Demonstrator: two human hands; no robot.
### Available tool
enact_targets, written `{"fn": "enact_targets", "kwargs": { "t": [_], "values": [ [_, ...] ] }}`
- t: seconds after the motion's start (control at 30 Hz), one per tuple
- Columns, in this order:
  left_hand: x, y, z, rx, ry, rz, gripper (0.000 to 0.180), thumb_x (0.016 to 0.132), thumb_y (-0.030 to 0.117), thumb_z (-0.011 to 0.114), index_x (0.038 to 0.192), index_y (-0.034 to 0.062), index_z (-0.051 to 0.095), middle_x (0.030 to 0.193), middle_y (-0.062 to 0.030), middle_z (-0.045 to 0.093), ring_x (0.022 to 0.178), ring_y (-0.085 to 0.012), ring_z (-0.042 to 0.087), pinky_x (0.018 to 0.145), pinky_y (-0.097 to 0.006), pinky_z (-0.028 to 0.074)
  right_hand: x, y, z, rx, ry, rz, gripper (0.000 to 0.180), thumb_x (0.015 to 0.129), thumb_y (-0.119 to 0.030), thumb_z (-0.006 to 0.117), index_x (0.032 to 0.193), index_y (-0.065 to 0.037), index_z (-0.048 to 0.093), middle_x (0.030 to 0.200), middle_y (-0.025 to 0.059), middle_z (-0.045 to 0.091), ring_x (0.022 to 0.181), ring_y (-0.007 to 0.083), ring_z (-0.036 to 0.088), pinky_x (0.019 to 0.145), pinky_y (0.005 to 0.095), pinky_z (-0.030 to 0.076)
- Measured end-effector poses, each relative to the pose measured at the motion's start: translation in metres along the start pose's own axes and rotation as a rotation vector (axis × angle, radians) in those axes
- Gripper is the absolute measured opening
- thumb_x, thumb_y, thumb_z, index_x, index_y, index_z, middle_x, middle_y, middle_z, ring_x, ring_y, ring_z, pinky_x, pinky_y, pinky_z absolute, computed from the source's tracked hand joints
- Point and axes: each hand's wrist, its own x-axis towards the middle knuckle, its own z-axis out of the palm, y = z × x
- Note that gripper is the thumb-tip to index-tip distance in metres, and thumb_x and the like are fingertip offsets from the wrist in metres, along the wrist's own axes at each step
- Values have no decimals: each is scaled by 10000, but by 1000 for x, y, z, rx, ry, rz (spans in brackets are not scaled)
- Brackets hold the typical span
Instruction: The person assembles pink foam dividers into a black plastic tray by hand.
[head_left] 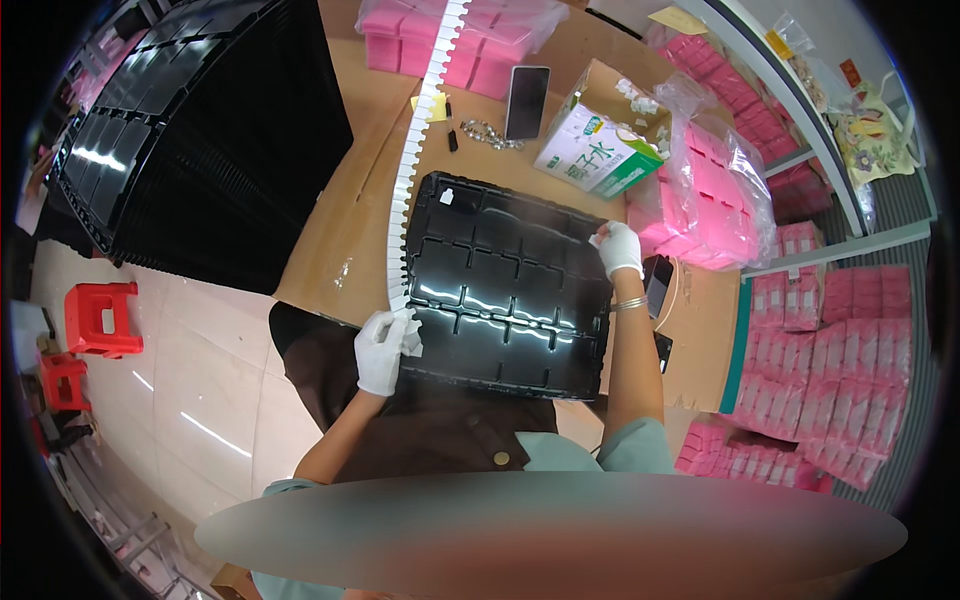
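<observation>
A shiny black plastic tray (490, 270) with moulded compartments lies in front of me at the table's near edge. One small white label (446, 196) sits in its far left corner. My left hand (379, 355), in a white glove, is at the tray's near left edge, its fingers closed on a white label piece. Just beyond those fingers ends a long white notched strip (402, 190), which runs along the tray's left side and off the far edge. Over the tray's right edge, my gloved right hand (621, 252) pinches a small white label (597, 240) between its fingertips.
A tall stack of black trays (230, 150) stands at the left. Beyond my tray are a phone (527, 103), a bead bracelet (490, 135), a black pen (451, 130) and an open carton (605, 140). Wrapped pink packs (695, 200) crowd the right. Red stools (104, 320) stand on the floor.
</observation>
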Motion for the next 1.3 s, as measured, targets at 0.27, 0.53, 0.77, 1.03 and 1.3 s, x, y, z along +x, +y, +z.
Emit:
{"fn": "enact_targets", "kwargs": {
  "t": [0.27, 0.53, 0.77, 1.03, 1.3],
  "values": [
    [1, 4, 0, 3, -20, 24, 144, 884, 91, 554, 890, -28, 634, 743, -23, 530, 536, -48, 473, 480, -192, 380, 0, 10, -3, 257, 141, -67, 74, 740, -30, 541, 718, -19, 610, 640, 140, 597, 597, 216, 580, 574, 332, 455],
    [5, 0, -9, -5, -69, 9, 208, 906, 159, 520, 966, -13, 621, 750, -41, 611, 503, -52, 476, 463, -186, 382, -10, -105, 16, 576, -57, -72, 97, 772, 23, 520, 713, -30, 576, 649, 66, 608, 553, 115, 535, 502, 254, 441],
    [-12, 58, -43, 172, -36, 224, 154, 872, 118, 558, 889, -14, 636, 697, -29, 585, 549, -67, 503, 499, -202, 390, -7, -215, 101, 270, -172, -335, 94, 757, -9, 554, 802, -20, 636, 703, 131, 632, 679, 222, 630, 642, 316, 494],
    [33, 18, -71, 177, 97, 177, 173, 860, 127, 567, 877, -25, 649, 806, -88, 660, 702, -123, 619, 639, -246, 470, 7, -218, 120, 198, -240, -311, 91, 734, -69, 625, 792, 1, 623, 755, 172, 641, 692, 281, 638, 657, 344, 502],
    [41, 9, -67, 218, 25, 62, 193, 876, 139, 559, 940, -23, 643, 826, -93, 664, 749, -119, 638, 662, -234, 474, 14, -206, 137, 239, -59, -288, 70, 741, -27, 545, 743, -22, 615, 731, 181, 621, 685, 303, 612, 645, 358, 486]
  ]
}}
